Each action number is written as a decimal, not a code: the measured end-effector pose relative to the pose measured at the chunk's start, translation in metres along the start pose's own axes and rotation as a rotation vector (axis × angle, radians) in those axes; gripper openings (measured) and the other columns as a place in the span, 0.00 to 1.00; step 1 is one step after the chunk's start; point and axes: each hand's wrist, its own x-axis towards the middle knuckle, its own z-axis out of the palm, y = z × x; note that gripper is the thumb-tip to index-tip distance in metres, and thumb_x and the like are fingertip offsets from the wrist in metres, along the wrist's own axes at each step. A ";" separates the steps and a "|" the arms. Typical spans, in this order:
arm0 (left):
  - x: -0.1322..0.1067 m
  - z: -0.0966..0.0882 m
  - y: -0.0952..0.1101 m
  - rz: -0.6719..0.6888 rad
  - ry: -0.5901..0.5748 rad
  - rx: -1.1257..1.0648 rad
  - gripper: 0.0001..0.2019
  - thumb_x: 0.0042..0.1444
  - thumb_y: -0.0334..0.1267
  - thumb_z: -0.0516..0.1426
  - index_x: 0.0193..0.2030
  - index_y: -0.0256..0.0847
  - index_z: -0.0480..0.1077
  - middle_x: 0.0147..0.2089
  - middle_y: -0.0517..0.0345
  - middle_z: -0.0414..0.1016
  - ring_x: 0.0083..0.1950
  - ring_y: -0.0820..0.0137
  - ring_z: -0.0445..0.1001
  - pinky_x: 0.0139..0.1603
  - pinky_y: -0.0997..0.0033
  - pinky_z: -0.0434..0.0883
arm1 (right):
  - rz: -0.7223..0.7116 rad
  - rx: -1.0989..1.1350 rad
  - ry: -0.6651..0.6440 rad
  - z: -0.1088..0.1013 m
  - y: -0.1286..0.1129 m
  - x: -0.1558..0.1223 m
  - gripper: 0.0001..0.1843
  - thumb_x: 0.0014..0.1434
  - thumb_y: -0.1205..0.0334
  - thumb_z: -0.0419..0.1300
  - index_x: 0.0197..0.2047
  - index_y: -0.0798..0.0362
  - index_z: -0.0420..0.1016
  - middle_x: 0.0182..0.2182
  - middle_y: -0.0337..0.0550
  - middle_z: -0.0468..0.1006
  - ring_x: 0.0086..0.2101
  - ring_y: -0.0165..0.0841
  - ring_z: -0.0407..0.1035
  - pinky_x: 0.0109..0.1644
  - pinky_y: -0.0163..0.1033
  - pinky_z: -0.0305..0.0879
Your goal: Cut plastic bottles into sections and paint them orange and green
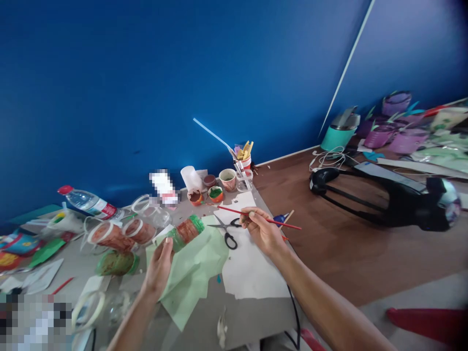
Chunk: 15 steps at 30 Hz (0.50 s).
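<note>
My left hand grips a small jar by its near end; the jar is painted green at both ends and reddish brown round the middle, and lies tilted on its side in the air. Between the thumb and fingers of my right hand is a thin red paintbrush, its tip pointing left toward the paint cups. Those are an orange cup of brown paint and an orange cup of green paint. Black-handled scissors lie partly open between my hands, on white paper and green paper.
Brown-painted jars and a green-painted jar stand at the left, near a water bottle. A cup of yellow tools is by the wall. On the brown table lie a black headset and a teal container.
</note>
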 end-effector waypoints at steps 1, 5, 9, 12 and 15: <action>0.005 -0.004 0.007 0.044 -0.031 0.202 0.22 0.52 0.59 0.56 0.32 0.39 0.72 0.30 0.54 0.77 0.39 0.59 0.75 0.45 0.64 0.71 | 0.001 0.011 -0.009 0.000 -0.002 0.000 0.07 0.46 0.60 0.68 0.31 0.52 0.82 0.24 0.41 0.78 0.26 0.31 0.69 0.30 0.36 0.61; 0.031 -0.006 0.033 0.221 -0.028 0.741 0.23 0.57 0.59 0.45 0.27 0.42 0.66 0.25 0.57 0.72 0.31 0.63 0.72 0.36 0.65 0.70 | -0.002 0.035 -0.031 -0.001 -0.007 -0.001 0.07 0.47 0.60 0.68 0.31 0.52 0.82 0.24 0.41 0.78 0.27 0.31 0.69 0.31 0.36 0.60; 0.060 0.008 0.046 0.277 -0.068 0.867 0.21 0.57 0.56 0.44 0.27 0.42 0.66 0.29 0.55 0.74 0.34 0.63 0.73 0.40 0.65 0.70 | -0.016 0.054 -0.036 -0.003 -0.007 0.001 0.06 0.48 0.60 0.67 0.32 0.52 0.81 0.24 0.41 0.78 0.27 0.31 0.68 0.32 0.37 0.60; 0.083 0.022 0.049 0.313 -0.129 0.971 0.23 0.58 0.56 0.43 0.26 0.41 0.68 0.31 0.53 0.75 0.37 0.62 0.74 0.41 0.65 0.70 | -0.017 0.058 -0.033 -0.005 -0.005 0.003 0.07 0.49 0.59 0.66 0.31 0.52 0.80 0.24 0.41 0.77 0.27 0.32 0.68 0.32 0.38 0.60; 0.103 0.031 0.051 0.331 -0.137 1.085 0.23 0.58 0.54 0.44 0.31 0.38 0.71 0.38 0.46 0.76 0.42 0.58 0.75 0.44 0.63 0.70 | -0.012 0.062 -0.028 -0.006 -0.003 0.005 0.07 0.48 0.59 0.66 0.31 0.52 0.80 0.23 0.40 0.77 0.27 0.31 0.68 0.32 0.37 0.60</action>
